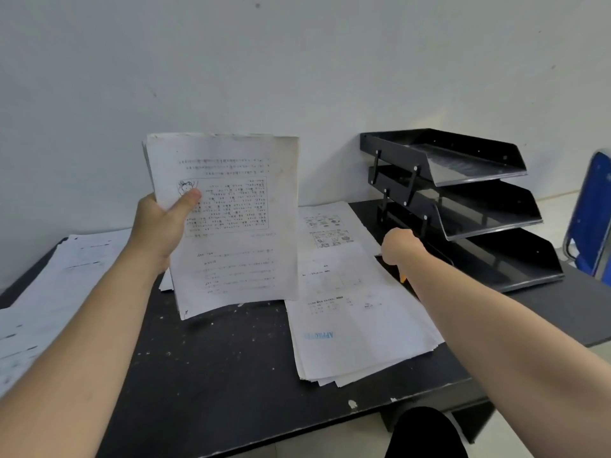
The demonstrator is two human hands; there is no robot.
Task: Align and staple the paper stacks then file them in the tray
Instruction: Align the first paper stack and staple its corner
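Three paper lots are seen low in the frame: loose sheets [49,292] at the left edge, a fanned pile [357,325] at centre right on the desk [215,375], and one stack [231,219] held up at centre, pinched by the left hand [158,229]. Further back, the right hand [398,247] is stretched toward the tray [463,206] at upper right; its grip cannot be told, and no stapler can be made out. All three tiers appear unfilled, so most of the task is judged undone.

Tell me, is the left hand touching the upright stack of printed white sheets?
Touching. The head view shows the left hand gripping the raised paper stack, its thumb pressed across the front page.
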